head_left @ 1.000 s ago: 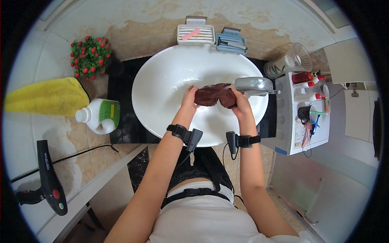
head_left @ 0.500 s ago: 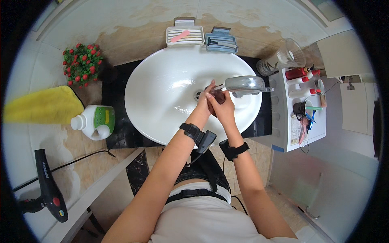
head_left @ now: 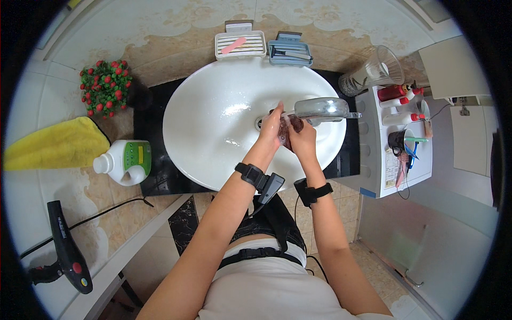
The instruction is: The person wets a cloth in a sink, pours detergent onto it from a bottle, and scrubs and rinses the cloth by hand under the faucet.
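Brown cloth (head_left: 284,133), seemingly mid-wash and not yet set aside, is bunched over the white sink (head_left: 205,120), tap (head_left: 321,109) at two o'clock, the right hand (head_left: 304,140) clenching its fingers on it, the left hand (head_left: 271,129) against its nine-o'clock side, grip unclear.

Over here I'm counting two hands (head_left: 271,132), two wrist straps (head_left: 250,174), one cloth (head_left: 284,131), one sink (head_left: 202,117), one faucet (head_left: 320,108), two trays (head_left: 256,46), one towel (head_left: 56,145), one jug (head_left: 122,162), one plant (head_left: 106,88), one hair dryer (head_left: 68,248), one cup (head_left: 395,140) and one belt (head_left: 261,254); I'm also seeing at least three bottles (head_left: 399,119).
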Demonstrator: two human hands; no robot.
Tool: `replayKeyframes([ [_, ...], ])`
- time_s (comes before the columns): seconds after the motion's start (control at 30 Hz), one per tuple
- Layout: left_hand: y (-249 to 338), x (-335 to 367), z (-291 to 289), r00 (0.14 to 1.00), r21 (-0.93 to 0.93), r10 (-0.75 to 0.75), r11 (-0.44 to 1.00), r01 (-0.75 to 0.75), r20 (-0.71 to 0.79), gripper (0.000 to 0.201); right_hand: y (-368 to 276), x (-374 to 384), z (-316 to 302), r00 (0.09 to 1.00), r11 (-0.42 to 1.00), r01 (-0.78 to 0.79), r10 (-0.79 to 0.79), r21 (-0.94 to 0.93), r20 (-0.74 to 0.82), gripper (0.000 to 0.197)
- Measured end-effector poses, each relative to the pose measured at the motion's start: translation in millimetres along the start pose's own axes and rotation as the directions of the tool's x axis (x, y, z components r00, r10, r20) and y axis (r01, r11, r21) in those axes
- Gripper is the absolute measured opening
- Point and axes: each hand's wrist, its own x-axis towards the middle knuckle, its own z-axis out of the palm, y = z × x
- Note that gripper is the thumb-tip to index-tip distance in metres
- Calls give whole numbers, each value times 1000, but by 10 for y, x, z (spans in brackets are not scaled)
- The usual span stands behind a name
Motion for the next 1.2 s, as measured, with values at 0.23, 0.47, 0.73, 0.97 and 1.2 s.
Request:
replayKeyframes([
  [0.23,96,-152,23,978,222,204,957,-189,-46,28,245,161,-88,995,994,-96,97,43,-15,36],
  [0.47,176,-174,-218,991,206,130,971,-122,-24,52,175,101,-189,808,398,-589,281,703,518,38],
  [0.73,-17,99,-259,991,59,44,997,-52,125,37,-94,-20,62,954,762,-265,116,591,278,48],
  [0.97,37,-73,8,992,213,113,969,-122,55,22,-117,-17,134,988,936,-116,142,331,-57,37],
  [1.2,185,-185,-27,999,505,15,863,7,-40,33,-20,143,121,998,975,-11,25,220,-59,26],
])
